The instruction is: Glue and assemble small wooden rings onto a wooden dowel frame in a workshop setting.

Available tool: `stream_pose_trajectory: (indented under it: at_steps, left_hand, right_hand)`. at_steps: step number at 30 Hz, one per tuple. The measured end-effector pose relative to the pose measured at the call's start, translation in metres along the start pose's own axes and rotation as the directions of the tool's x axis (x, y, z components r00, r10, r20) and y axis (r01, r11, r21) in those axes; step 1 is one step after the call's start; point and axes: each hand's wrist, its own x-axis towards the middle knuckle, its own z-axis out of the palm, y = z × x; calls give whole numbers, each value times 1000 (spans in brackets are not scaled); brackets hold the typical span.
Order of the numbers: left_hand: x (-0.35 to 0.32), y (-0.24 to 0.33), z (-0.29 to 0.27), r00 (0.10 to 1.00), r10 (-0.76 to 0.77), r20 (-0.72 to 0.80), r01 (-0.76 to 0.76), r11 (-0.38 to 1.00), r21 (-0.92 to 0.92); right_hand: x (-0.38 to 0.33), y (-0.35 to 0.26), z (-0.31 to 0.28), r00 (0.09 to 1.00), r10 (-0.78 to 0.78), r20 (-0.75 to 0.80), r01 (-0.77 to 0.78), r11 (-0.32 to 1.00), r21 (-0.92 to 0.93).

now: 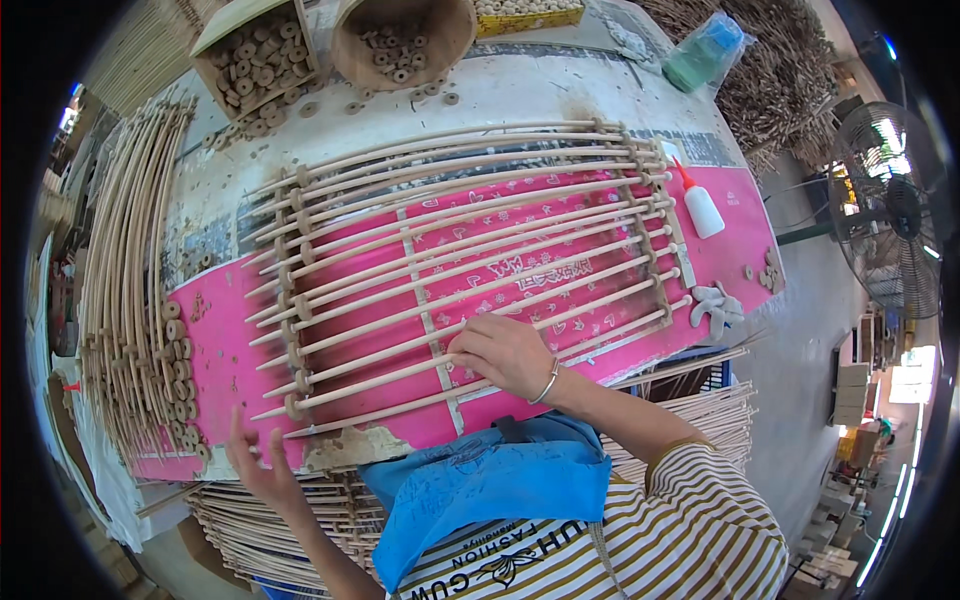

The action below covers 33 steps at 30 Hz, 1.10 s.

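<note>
Right hand [503,352] pinches a rod of the rack [470,250], rods running left-right; left hand [262,468] blurred, spread open, empty.

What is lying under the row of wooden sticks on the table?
A pink patterned sheet lies under the wooden sticks, spread over the table. The sticks and the right hand cover parts of it.
</note>
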Motion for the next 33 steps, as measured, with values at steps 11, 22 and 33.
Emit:
stream_pose_trajectory:
  at_steps: [11, 22, 33]
  left_hand:
    - [2, 31, 23, 928, 315, 198, -350, 920, 177]
    - [-6, 25, 19, 938, 264, 225, -313, 925, 216]
    - [11, -65, -39, 960, -194, -200, 188, 981, -49]
  right_hand:
    - [-9, 10, -10, 998, 31, 50, -31, 1000, 3]
    - [0, 4, -6, 997, -53, 64, 57, 996, -64]
    - [-20, -15, -15, 991, -79, 106, 90, 991, -100]
